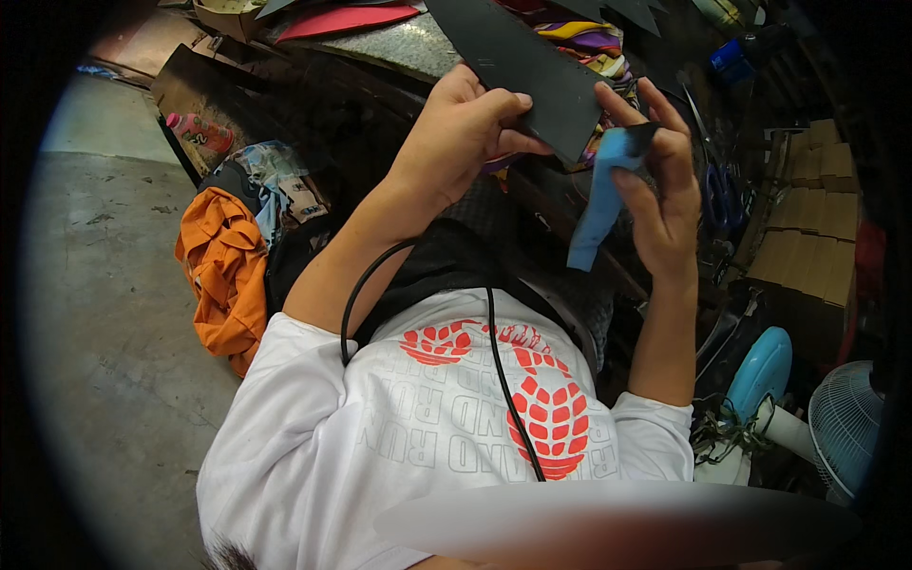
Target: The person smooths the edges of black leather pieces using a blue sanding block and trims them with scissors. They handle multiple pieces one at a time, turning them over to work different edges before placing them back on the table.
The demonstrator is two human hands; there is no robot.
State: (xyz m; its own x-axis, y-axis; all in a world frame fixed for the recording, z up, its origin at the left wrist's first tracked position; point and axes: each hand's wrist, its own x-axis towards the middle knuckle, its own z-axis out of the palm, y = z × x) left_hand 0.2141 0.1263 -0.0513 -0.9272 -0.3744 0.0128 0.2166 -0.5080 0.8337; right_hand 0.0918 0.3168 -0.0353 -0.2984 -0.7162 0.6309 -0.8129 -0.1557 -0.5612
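A long black sheet (518,66), smooth like leather or synthetic material, is pinched at its left edge by my left hand (465,119). The thumb lies over the sheet, and some of the fingers are hidden behind it. Just beside the sheet's near right edge, my right hand (670,176) is closed on a blue strip (598,204) that looks like foam. Its upper end is blackened, and the lower end hangs free. The upper fingers of my right hand point up next to the sheet.
Colourful patterned cloth (589,43) lies beyond the sheet, beside a grey slab (408,46) and a red piece (347,19). Blue-handled scissors (724,195) are at the right, near stacked cardboard boxes (807,237) and a fan (848,427). Orange cloth (223,271) hangs at the left.
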